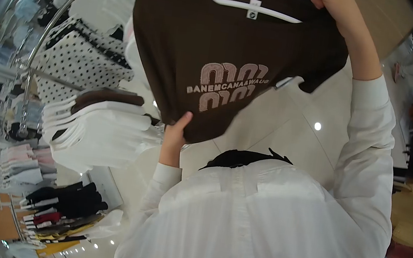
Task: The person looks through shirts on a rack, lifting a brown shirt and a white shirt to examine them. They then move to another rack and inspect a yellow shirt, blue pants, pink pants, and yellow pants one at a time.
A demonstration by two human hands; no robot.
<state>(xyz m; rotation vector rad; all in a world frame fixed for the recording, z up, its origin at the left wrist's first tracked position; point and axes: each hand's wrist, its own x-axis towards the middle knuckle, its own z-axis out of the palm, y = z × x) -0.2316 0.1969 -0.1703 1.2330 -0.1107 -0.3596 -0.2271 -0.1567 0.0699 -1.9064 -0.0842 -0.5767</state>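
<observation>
A dark brown T-shirt (177,35) with pinkish and white lettering on its front is spread out in front of me. The bar of a white hanger (280,16) and a small white neck label (254,9) show in its neckline. Low on the shirt, my left hand (176,131) pinches the fabric near the hem, thumb on the front. My right hand (332,3) is closed at the shirt's upper right edge, its fingers curled. The top of the frame cuts off part of that grip, so the hanger's hook is hidden.
White tops (103,133) hang on a rack close by on the left, below a polka-dot garment (86,62). A curved metal rail (54,28) rises beside them. Dark clothes (67,199) hang lower left. Pale floor tiles (296,126) lie beyond the shirt.
</observation>
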